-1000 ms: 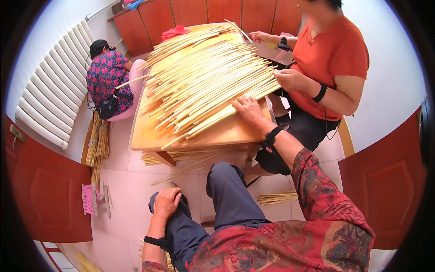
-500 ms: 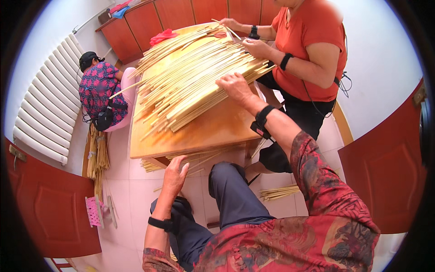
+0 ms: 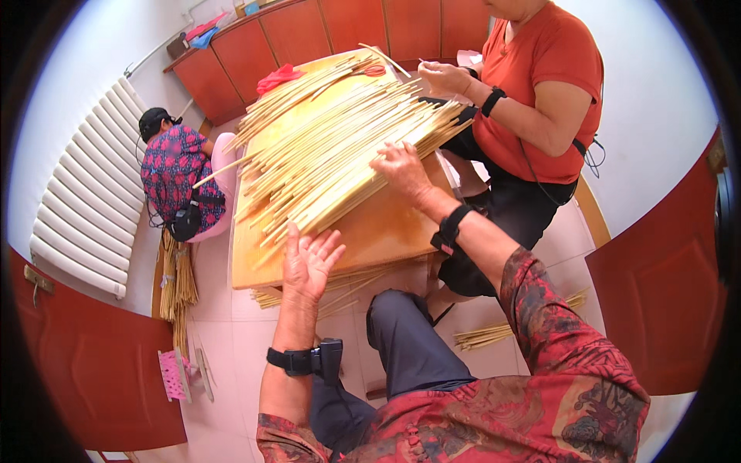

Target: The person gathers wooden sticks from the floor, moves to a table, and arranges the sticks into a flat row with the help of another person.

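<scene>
While your right hand (image 3: 401, 166) lay flat, open, on the sticks (image 3: 332, 154), your left hand (image 3: 309, 262) hovered open by the table (image 3: 370, 239) edge.

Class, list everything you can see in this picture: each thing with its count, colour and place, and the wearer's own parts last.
Table: one, light wood, centre.
Stick pile: many, pale yellow, across the table.
Floor sticks: some, pale yellow, under and beside the table.
Seated person: one, orange top, upper right.
Crouching person: one, patterned top, left of the table.
Radiator: one, white, left wall.
Cabinets: reddish brown, back.
Left hand: open, at the table's near edge.
Right hand: on the stick pile.
</scene>
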`<state>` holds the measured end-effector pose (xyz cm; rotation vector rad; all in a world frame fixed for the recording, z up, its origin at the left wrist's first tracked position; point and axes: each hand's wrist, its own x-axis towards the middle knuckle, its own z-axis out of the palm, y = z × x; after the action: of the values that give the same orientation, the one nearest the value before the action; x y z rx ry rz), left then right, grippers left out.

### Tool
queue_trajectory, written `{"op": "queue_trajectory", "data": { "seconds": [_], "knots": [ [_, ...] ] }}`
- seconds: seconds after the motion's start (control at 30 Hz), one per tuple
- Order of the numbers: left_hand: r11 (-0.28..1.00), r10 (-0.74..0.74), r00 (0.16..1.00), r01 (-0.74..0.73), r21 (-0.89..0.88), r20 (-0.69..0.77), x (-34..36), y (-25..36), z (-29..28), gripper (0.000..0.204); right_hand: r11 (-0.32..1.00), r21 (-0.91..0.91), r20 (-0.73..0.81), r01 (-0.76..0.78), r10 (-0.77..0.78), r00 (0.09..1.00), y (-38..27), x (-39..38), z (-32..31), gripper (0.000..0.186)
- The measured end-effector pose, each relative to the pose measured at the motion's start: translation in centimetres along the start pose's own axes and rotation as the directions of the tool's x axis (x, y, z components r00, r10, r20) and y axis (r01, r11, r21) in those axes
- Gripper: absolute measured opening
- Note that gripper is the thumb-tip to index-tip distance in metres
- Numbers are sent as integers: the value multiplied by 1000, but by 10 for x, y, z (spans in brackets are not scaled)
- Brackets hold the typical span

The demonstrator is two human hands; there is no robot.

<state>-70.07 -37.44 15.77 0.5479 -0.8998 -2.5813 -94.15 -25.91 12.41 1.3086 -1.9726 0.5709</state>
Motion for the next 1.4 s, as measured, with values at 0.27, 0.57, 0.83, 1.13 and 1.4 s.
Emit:
{"op": "queue_trajectory", "data": {
  "seconds": [0.27, 0.57, 0.83, 1.13, 1.4],
  "knots": [
    [984, -28, 949, -29, -177, -314, 36, -52, -23, 59, 999, 16, 39, 38, -39, 998, -28, -38, -5, 9],
    [985, -1, 860, -88, -151, -510, 56, -53, -26, 38, 974, 128, 88, 185, -196, 977, -66, -29, -18, 6],
    [973, 143, 837, -218, -81, -528, 42, -38, -79, 28, 880, 381, 26, 283, -316, 948, -91, -27, -28, 10],
    [871, 442, 841, -486, -77, -312, -10, 42, -112, 36, 732, 533, 147, -424, 413, 899, 13, -18, -69, 17],
    [919, 325, 866, -385, -92, -379, -95, 35, -162, 37, 906, 242, 626, -348, 128, 769, 23, 14, -56, 22]
  ]
}}
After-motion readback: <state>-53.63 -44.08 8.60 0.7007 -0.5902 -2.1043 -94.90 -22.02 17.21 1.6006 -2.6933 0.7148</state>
